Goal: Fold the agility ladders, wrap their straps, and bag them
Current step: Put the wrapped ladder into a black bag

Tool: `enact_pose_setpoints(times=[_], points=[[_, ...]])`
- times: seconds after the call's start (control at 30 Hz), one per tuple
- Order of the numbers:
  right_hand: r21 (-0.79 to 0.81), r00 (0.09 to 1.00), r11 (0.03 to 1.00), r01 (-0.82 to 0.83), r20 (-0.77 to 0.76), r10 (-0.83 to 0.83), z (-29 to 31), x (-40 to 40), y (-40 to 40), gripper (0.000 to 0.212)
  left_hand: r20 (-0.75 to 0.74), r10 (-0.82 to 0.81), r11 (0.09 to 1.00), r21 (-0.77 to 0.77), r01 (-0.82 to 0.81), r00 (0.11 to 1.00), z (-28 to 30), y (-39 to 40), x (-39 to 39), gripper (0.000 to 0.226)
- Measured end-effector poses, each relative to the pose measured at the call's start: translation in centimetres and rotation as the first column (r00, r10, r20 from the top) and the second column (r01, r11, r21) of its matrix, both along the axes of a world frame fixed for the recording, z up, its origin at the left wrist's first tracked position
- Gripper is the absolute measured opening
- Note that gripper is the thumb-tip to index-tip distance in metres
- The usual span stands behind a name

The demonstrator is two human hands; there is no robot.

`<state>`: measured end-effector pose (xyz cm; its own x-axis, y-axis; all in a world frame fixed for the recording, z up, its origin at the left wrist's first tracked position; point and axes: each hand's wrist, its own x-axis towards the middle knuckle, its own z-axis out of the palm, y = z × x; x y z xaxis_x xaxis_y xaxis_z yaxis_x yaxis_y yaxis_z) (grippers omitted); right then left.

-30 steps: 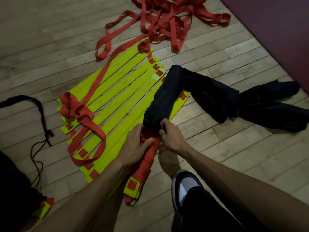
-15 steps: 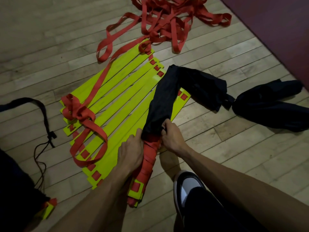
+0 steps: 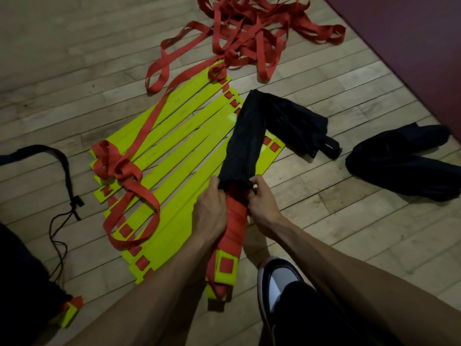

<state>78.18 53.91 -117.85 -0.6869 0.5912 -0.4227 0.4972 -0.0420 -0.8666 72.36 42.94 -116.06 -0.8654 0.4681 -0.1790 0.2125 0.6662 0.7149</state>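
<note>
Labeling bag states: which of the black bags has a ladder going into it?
The long black bag lying across the yellow rungs; both hands grip its mouth around the red-wrapped ladder bundle. The black bag at right lies untouched.

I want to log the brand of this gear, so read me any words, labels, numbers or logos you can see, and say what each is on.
None can be read. The black bag, the wrapped ladder, the spread yellow rungs, the red straps and the shoe show no legible text, number or logo.

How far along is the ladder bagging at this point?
Done: one ladder bundle is folded and strap-wrapped. In hand: left hand and right hand hold the black bag mouth around its top, about half covered. Left: the spread yellow ladder and loose red straps.
</note>
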Motion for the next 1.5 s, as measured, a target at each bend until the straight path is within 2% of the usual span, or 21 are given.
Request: enact_pose_setpoints(times=[0.07, 0.2, 0.27, 0.33, 0.47, 0.5, 0.63, 0.7, 0.8, 0.97, 1.07, 1.2, 1.3, 1.43, 1.5], points=[[0.044, 0.999, 0.998, 0.037, -0.002, -0.037, -0.2, -0.7, 0.9, 0.025, 0.076, -0.035, 0.999, 0.000, 0.035, 0.997, -0.6, -0.4, 1.1, 0.012], [0.073, 0.999, 0.996, 0.052, 0.004, -0.052, 0.5, -1.2, 1.5, 0.026, 0.259, 0.092, 0.992, 0.062, -0.112, 0.961, -1.0, -0.9, 1.7, 0.015], [0.105, 1.000, 0.994, -0.013, 0.014, 0.011, 0.7, -0.7, 1.1, 0.019, 0.237, 0.144, 0.984, 0.070, -0.165, 0.961, -0.9, -0.8, 1.4, 0.016], [0.102, 0.997, 0.992, -0.081, 0.013, 0.080, 0.6, -0.1, 0.1, 0.016, 0.151, 0.192, 0.976, 0.071, -0.205, 0.970, -0.9, -0.5, 0.8, 0.014], [-0.051, 0.997, 0.996, -0.075, -0.013, 0.075, 0.7, 0.2, -1.7, 0.016, 0.036, 0.218, 0.973, 0.076, -0.220, 0.975, -0.3, 0.5, -1.0, 0.008], [-0.044, 0.997, 0.996, -0.076, -0.027, 0.075, 0.9, 0.0, -1.7, 0.017, 0.030, 0.195, 0.977, 0.085, -0.197, 0.980, -0.1, 0.7, -1.1, 0.007], [0.054, 0.998, 0.997, -0.052, -0.044, 0.054, 1.1, -0.9, -0.3, 0.024, 0.060, 0.114, 0.989, 0.092, -0.119, 0.992, -0.1, 0.3, 0.1, 0.016], [0.102, 0.999, 0.994, -0.032, -0.014, 0.034, 1.1, -1.5, 0.3, 0.023, 0.092, 0.138, 0.987, 0.072, -0.145, 0.986, 0.0, 0.1, 1.4, 0.013], [0.084, 0.999, 0.996, -0.034, 0.008, 0.033, 1.3, -2.0, 1.3, 0.021, 0.197, 0.208, 0.971, 0.073, -0.226, 0.958, 0.7, 0.4, 3.0, 0.011], [0.104, 0.970, 0.965, -0.239, 0.063, 0.233, 1.4, -0.1, -0.2, 0.012, 0.128, 0.324, 0.934, 0.115, -0.338, 0.937, 0.7, 1.1, -0.1, 0.013], [-0.040, 0.985, 0.984, -0.173, -0.024, 0.173, 1.7, -0.4, -0.9, 0.015, 0.161, 0.268, 0.943, 0.159, -0.293, 0.950, 0.9, 1.6, -2.2, 0.022], [-0.170, 0.999, 0.985, -0.016, -0.047, 0.008, 2.4, -1.3, 0.5, 0.014, 0.075, 0.106, 0.971, 0.206, -0.119, 0.992, 1.0, 1.6, -0.5, 0.010], [-0.053, 1.000, 0.999, -0.003, -0.026, 0.001, 1.8, -1.5, 0.2, 0.022, 0.025, 0.135, 0.967, 0.216, -0.137, 0.991, 0.6, 1.8, 1.3, 0.009], [0.020, 0.999, 0.999, 0.042, -0.012, -0.041, 1.5, -1.9, 0.6, 0.022, -0.057, 0.154, 0.986, 0.072, -0.150, 0.986, -0.3, 0.6, 2.4, 0.010], [0.033, 0.999, 0.999, 0.036, -0.004, -0.036, 1.1, -1.8, 0.7, 0.018, -0.046, 0.137, 0.990, 0.025, -0.136, 0.990, -0.6, -0.1, 2.4, 0.010]])
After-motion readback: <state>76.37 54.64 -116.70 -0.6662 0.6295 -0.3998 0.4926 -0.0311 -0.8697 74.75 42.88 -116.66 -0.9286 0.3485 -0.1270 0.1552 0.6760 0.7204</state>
